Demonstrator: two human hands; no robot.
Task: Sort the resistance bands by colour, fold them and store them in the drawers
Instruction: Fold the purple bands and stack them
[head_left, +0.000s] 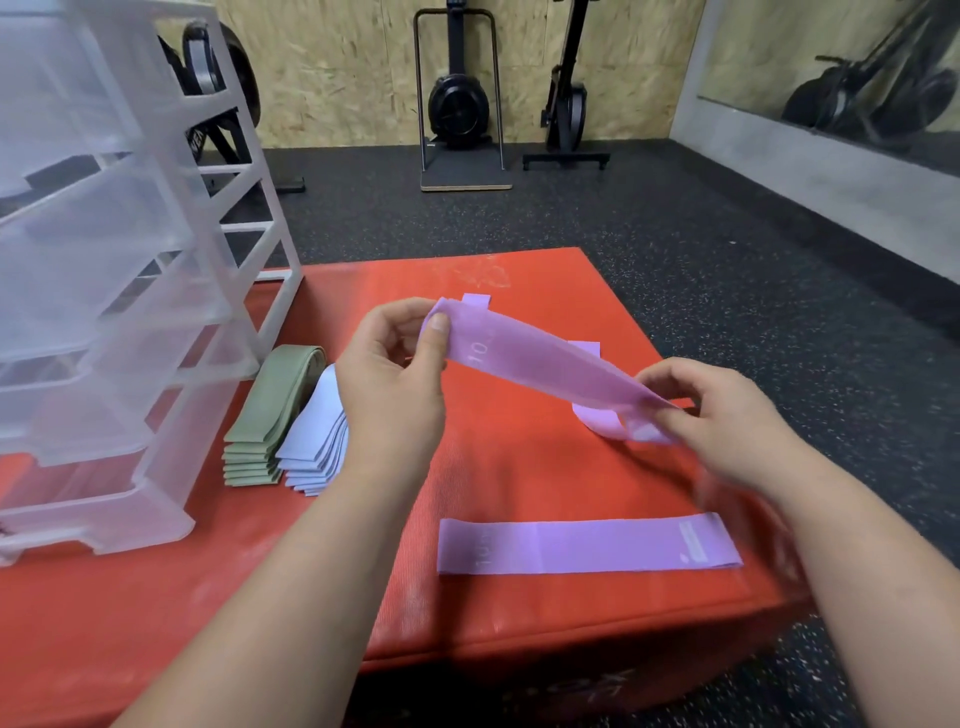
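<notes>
1. Red pad (519, 608): fills the middle and lower frame, sits on dark speckled floor. All the task items are on or over it.
2. Drawer unit (156, 208): translucent plastic, upper left to mid left of frame, standing on the pad's left part. Drawers look pushed in; can't read the contents through the plastic.
3. Left hand (395, 384): centre frame, raised off the pad. The thumb is pressed on the front of the band's left end and the fingers are curled behind it, so it's a pinch grip.
4. Right hand (727, 415): right of centre, a bit motion-blurred. Fingertips are pinched together on the band's right end, the other fingers loosely curled.
5. Held purple band (545, 364): stretched between both hands, sloping down from left to right, above the pad and not touching it. White print shows near the left end.
6. Flat purple band (587, 545): lies lengthwise on the pad at lower centre-right, below the hands, apart from them.
7. Green stack (270, 415): folded bands, just beside the drawer unit's right edge.
8. Pale blue stack (317, 441): folded bands, touching the green stack on its right.
9. Loose purple band (597, 423): on the pad behind and under the held one, mostly hidden; can't tell how many.
</notes>
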